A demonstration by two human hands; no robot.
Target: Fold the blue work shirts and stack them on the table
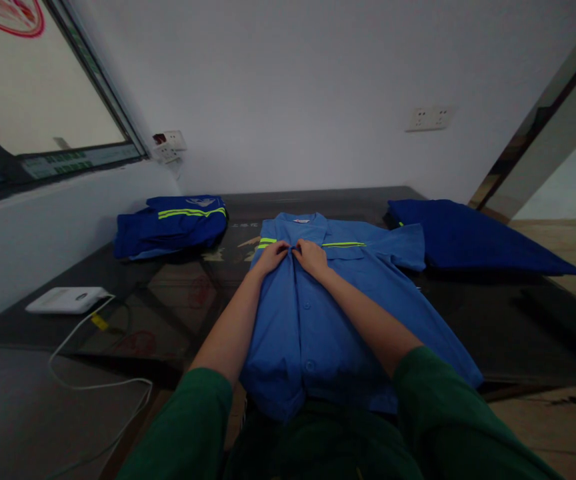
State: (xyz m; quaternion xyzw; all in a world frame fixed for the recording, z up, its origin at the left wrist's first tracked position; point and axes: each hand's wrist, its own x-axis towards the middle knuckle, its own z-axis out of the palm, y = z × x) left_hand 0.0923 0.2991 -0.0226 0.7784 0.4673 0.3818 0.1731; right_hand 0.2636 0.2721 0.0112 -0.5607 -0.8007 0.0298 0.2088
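Note:
A light blue short-sleeved work shirt (348,300) with yellow-green stripes across the chest lies face up on the dark table, collar away from me. My left hand (273,255) and my right hand (310,257) meet at its front opening, just below the collar. Fingers of both hands are pinched on the shirt's front edges, almost touching each other. Whether a button is between the fingertips is too small to make out. Lower down, buttons show along the placket. The sleeve on the right lies spread out; the left side of the shirt appears tucked or folded in.
Folded dark blue clothing (178,227) with yellow stripes sits at the back left. More dark blue clothing (468,237) lies at the right, its corner past the table edge. A white device (68,300) with a white cable (75,333) rests at the left. Wall sockets (429,119) are behind.

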